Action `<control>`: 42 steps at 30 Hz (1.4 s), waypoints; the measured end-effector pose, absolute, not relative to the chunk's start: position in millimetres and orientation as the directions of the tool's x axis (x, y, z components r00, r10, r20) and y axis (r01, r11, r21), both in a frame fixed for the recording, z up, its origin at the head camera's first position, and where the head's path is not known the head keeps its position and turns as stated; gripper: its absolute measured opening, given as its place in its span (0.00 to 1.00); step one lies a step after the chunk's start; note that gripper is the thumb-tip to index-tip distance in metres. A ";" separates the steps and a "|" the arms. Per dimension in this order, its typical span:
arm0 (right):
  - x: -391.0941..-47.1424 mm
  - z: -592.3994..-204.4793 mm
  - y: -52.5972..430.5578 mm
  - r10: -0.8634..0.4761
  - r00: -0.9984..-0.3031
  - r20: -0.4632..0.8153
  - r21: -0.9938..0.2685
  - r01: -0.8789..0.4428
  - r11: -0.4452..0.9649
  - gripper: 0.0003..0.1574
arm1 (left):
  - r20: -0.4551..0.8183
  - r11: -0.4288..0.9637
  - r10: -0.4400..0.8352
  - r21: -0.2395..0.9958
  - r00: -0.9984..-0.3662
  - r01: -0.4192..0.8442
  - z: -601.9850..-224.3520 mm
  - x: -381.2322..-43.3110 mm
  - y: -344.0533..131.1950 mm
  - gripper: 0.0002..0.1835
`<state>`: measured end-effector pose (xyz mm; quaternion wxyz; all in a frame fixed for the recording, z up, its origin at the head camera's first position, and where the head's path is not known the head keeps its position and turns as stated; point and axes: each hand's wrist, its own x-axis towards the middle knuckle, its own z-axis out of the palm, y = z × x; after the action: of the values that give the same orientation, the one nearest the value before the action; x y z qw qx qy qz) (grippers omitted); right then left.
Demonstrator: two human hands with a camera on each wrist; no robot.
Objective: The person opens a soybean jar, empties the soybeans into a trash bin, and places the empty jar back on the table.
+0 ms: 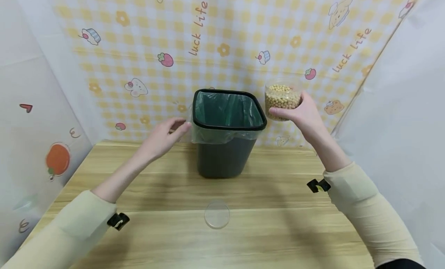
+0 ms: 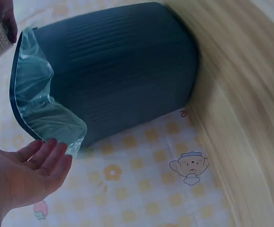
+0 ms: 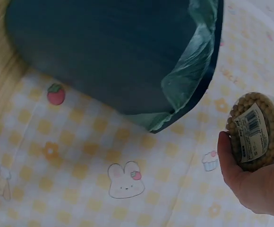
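Note:
A dark trash can (image 1: 222,157) stands upright on the table, lined with a clear plastic bag (image 1: 222,135) folded over its black rim. My right hand (image 1: 307,114) grips a clear jar of soybeans (image 1: 283,97) in the air just right of the rim; the jar is open on top and nearly full of pale round beans. A label with a barcode (image 3: 251,132) shows on the jar's bottom in the right wrist view. My left hand (image 1: 163,136) is at the can's left side, fingers loosely bent, fingertips right at the overhanging bag.
A round clear lid (image 1: 217,214) lies flat on the wooden table (image 1: 167,230) in front of the can. Behind stands a yellow checked cloth (image 1: 146,37) with cartoon prints. White sheets (image 1: 403,137) hang on both sides.

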<state>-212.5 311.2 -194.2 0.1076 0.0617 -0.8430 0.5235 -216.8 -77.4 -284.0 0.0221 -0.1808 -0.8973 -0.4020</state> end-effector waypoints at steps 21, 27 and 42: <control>-270.9 -170.0 282.1 -0.067 -0.973 0.220 -0.732 -0.210 0.648 0.55 | -0.051 0.336 0.204 0.942 -0.978 0.021 -267.4 -269.6 -50.3 0.23; -281.6 -163.8 276.2 -0.058 -0.980 0.190 -0.673 -0.173 0.719 0.64 | -0.039 0.277 0.224 0.961 -0.974 0.025 -271.7 -271.3 -48.5 0.19; -303.3 -156.8 259.9 -0.185 -0.968 0.168 -0.448 -0.243 0.860 0.57 | 0.016 0.139 0.220 0.989 -0.975 0.048 -283.2 -272.4 -46.6 0.14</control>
<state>-303.3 259.9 -156.8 0.0598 0.1112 -0.9626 0.2397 -272.4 -46.6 -283.2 -0.0663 -0.0891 -0.7519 -0.6499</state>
